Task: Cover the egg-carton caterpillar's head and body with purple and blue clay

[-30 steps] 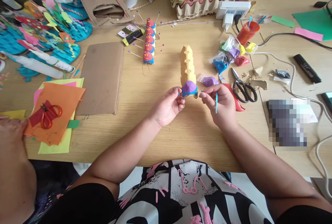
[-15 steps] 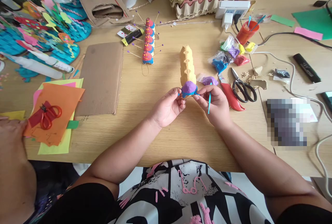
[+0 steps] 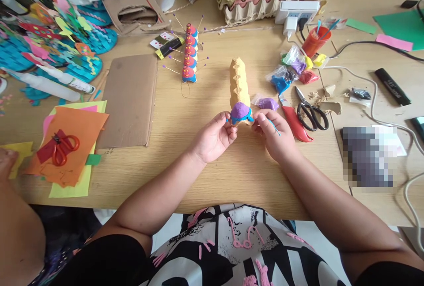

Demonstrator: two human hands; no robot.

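Before a cup (image 3: 312,45) of sticks (image 3: 318,27), left grip (image 3: 215,139) pinches carton strip (image 3: 240,82), right grip (image 3: 277,140) clasps blue tool (image 3: 274,127).

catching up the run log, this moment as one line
left hand: holds purple-ended carton strip | right hand: holds blue tool | black scissors: on table

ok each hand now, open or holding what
Left hand: closed on the near end of the bumpy yellow cardboard strip.
Right hand: closed on a thin blue stick.

A wooden table (image 3: 228,180) bears a cardboard sheet (image 3: 128,100), black scissors (image 3: 308,106) and 1 orange cup (image 3: 313,44).
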